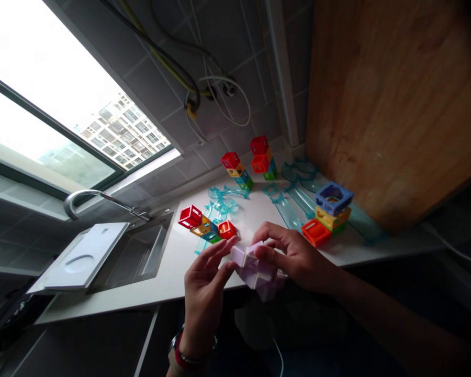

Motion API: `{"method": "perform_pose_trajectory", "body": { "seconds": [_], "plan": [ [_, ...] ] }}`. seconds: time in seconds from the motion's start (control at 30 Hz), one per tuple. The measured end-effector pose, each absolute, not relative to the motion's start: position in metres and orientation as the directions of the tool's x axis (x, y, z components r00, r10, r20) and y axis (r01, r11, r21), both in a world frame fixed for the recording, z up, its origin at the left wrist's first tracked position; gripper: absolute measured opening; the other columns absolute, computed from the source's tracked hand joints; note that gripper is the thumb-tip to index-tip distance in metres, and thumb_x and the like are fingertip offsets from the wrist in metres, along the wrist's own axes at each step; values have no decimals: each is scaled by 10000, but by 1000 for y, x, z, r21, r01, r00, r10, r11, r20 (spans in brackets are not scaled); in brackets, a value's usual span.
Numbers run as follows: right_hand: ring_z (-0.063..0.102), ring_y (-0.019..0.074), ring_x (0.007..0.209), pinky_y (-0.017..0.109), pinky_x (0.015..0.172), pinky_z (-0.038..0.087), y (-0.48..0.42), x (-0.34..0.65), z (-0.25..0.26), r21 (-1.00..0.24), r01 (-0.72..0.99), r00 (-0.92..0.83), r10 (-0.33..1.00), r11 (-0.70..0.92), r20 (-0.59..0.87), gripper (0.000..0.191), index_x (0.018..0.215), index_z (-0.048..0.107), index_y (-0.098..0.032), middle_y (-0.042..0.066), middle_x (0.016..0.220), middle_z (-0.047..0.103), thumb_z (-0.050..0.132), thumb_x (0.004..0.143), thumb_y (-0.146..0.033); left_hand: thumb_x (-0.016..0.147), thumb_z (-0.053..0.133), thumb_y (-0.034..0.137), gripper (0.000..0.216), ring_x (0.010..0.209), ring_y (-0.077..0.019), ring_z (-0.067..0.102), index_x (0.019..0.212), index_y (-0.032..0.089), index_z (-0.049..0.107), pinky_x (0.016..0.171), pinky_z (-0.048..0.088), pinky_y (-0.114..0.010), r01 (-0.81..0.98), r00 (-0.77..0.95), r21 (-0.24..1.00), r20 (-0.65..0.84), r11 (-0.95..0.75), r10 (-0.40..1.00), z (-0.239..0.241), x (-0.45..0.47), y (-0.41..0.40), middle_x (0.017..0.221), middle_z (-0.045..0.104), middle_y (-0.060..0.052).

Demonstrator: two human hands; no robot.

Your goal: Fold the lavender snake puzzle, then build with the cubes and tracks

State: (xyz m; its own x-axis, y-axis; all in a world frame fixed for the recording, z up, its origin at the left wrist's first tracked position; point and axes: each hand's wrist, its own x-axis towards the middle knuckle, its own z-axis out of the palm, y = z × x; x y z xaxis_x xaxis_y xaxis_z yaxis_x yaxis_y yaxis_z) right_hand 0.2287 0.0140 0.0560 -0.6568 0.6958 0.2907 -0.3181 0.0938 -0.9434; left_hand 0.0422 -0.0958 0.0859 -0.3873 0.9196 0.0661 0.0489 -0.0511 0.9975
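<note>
A lilac faceted folding piece [254,269] with pale edges is between my two hands, just over the counter's front edge. My right hand [288,254] grips its upper right side with bent fingers and thumb. The thumb and fingertips of my left hand [208,275] close on its left corner. Just beyond the left fingertips are a red open cube [226,229] and a joined row of cubes [202,226] in red, yellow, blue and green. Near my right wrist stands a stack with a blue block [333,198], a yellow block [333,216] and an orange-red cube [316,232].
Two cube towers [239,172] [264,157] stand toward the tiled wall. Clear teal track pieces [288,209] lie about the white counter [255,214]. Left are a sink [151,254], a white board [84,256] and a faucet [102,195]. A wooden panel [384,104] rises at right.
</note>
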Motion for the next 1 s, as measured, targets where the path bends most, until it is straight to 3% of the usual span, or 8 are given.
{"method": "perform_pose_trajectory", "body": {
  "seconds": [0.07, 0.13, 0.23, 0.33, 0.47, 0.67, 0.83, 1.0],
  "plan": [
    [650, 209, 999, 343, 909, 514, 13, 227, 55, -919, -320, -571, 726, 231, 382, 230, 1056, 694, -221, 42, 1046, 661, 666, 987, -439, 841, 841, 281, 378, 1191, -315, 708, 1190, 185, 734, 949, 623, -372, 34, -440, 999, 5, 12, 898, 85, 44, -92, 1271, 742, -144],
    [633, 235, 1096, 390, 1001, 508, 12, 226, 53, -877, -288, -515, 710, 384, 480, 218, 1122, 708, -238, 68, 1132, 638, 673, 986, -404, 869, 811, 356, 379, 1116, -315, 734, 1186, 169, 721, 866, 659, -399, -14, -437, 996, -84, 87, 896, 86, 44, -90, 1247, 738, -145],
    [545, 275, 1300, 454, 1154, 433, 12, 226, 51, -796, -222, -508, 630, 563, 588, 254, 1221, 691, -248, 106, 1275, 585, 664, 993, -356, 918, 732, 471, 459, 1078, -326, 738, 1276, 189, 684, 745, 684, -412, -182, -341, 968, -227, 172, 912, 89, 44, -92, 1259, 718, -146],
    [467, 292, 1400, 481, 1209, 389, 13, 227, 50, -725, -172, -543, 550, 667, 634, 272, 1260, 669, -238, 131, 1388, 535, 648, 1000, -312, 934, 708, 488, 527, 1069, -309, 735, 1376, 208, 648, 776, 683, -410, -276, -245, 944, -252, 182, 936, 91, 47, -96, 1281, 708, -147],
    [472, 288, 1407, 470, 1196, 420, 13, 229, 51, -675, -142, -576, 494, 724, 651, 273, 1271, 644, -231, 141, 1431, 515, 640, 999, -255, 946, 715, 387, 542, 1139, -311, 708, 1455, 234, 605, 876, 667, -428, -194, -282, 970, -199, 147, 939, 93, 55, -99, 1374, 670, -139],
    [503, 299, 1360, 493, 1168, 445, 9, 229, 56, -572, -82, -577, 429, 816, 695, 307, 1260, 615, -211, 145, 1383, 556, 626, 962, -138, 996, 639, 386, 547, 1253, -331, 650, 1521, 276, 532, 938, 646, -435, -73, -336, 995, -87, 66, 938, 85, 66, -102, 1508, 580, -118],
    [509, 318, 1354, 519, 1157, 448, 8, 235, 60, -576, -55, -586, 441, 816, 680, 206, 1195, 637, -217, 144, 1387, 565, 635, 989, -233, 973, 669, 408, 535, 1304, -353, 620, 1476, 241, 596, 1051, 576, -437, 44, -351, 998, -25, 43, 936, 83, 70, -104, 1518, 579, -127],
    [562, 289, 1320, 494, 1151, 471, 9, 233, 55, -614, -213, -426, 493, 760, 758, 464, 1319, 577, -267, 120, 1371, 582, 780, 911, -354, 972, 664, 417, 564, 1326, -367, 608, 1494, 221, 579, 1118, 510, -447, 107, -347, 994, 59, -23, 936, 88, 71, -105, 1486, 611, -141]
  ]
}}
